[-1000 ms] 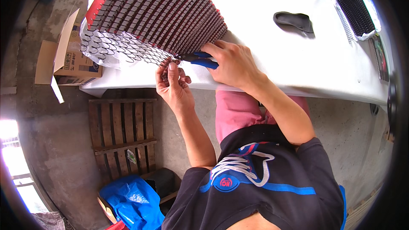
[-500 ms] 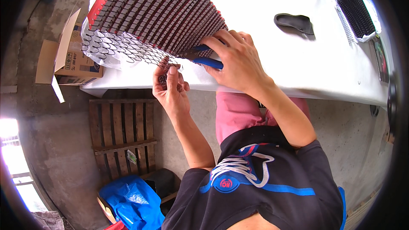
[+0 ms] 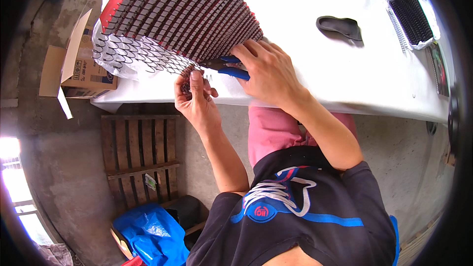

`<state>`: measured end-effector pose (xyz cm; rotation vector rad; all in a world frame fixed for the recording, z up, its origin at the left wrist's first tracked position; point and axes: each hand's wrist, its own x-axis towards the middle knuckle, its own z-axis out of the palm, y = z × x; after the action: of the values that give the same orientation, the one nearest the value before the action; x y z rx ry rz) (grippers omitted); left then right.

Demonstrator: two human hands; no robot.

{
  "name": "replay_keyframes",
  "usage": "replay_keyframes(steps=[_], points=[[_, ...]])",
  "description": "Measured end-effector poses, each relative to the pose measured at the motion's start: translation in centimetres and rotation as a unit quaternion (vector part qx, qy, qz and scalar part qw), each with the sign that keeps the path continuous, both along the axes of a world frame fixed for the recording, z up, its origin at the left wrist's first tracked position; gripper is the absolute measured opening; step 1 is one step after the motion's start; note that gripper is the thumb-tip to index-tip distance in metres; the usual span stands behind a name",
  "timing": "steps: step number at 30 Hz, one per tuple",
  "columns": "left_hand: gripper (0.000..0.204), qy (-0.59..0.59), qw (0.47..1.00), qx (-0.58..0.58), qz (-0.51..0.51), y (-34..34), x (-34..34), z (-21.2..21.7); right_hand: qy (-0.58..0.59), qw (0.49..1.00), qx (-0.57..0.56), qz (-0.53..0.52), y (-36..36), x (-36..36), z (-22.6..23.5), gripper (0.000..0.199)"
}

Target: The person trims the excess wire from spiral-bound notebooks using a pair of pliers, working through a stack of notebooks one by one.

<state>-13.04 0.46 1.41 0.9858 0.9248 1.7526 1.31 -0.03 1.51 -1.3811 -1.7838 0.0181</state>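
A large panel of dark wire mesh over red strips (image 3: 182, 12) leans across the table's left part. Along its lower edge hangs a band of open, curved wire loops (image 3: 135, 53). My right hand (image 3: 273, 74) is wrapped round blue-handled pliers (image 3: 234, 73), whose jaws reach the wire at the panel's lower corner. Just below those jaws, my left hand (image 3: 201, 108) pinches a bunch of dark wire (image 3: 186, 86) between thumb and fingers. A short zigzag bit of wire (image 3: 208, 77) shows beside the left fingers.
The white table (image 3: 305, 69) carries a dark, sole-shaped piece (image 3: 340, 27) and, far right, a black coil bundle in white wrapping (image 3: 411, 15). An open cardboard box (image 3: 93, 71) stands at the left. Below are a wooden pallet (image 3: 140, 148) and a blue plastic bag (image 3: 152, 231).
The right hand and pliers have shifted left, bringing the jaws closer to the left thumb. My left hand has moved slightly left, keeping its hold on the wire.
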Motion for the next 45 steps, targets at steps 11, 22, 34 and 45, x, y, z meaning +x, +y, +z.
replay_keyframes(steps=[11, 22, 34, 45], points=[[0.020, 0.037, 0.999, 0.004, 0.020, -0.7, -0.5, 0.5, -0.003, 1.000, 0.011, -0.011, -1.3, 1.3, 1.1, 0.036], [0.021, 0.042, 0.999, 0.029, -0.004, -0.4, -1.0, 0.5, -0.002, 1.000, -0.017, -0.002, -0.7, 0.1, 2.1, 0.031], [0.016, -0.017, 0.999, 0.033, 0.009, -0.6, -1.6, 0.4, 0.017, 1.000, -0.001, -0.001, -1.1, 1.7, 1.8, 0.035], [0.018, 0.055, 0.998, 0.038, -0.012, -0.8, -1.2, 1.5, -0.015, 1.000, -0.008, -0.002, -0.8, 0.5, 2.9, 0.040]])
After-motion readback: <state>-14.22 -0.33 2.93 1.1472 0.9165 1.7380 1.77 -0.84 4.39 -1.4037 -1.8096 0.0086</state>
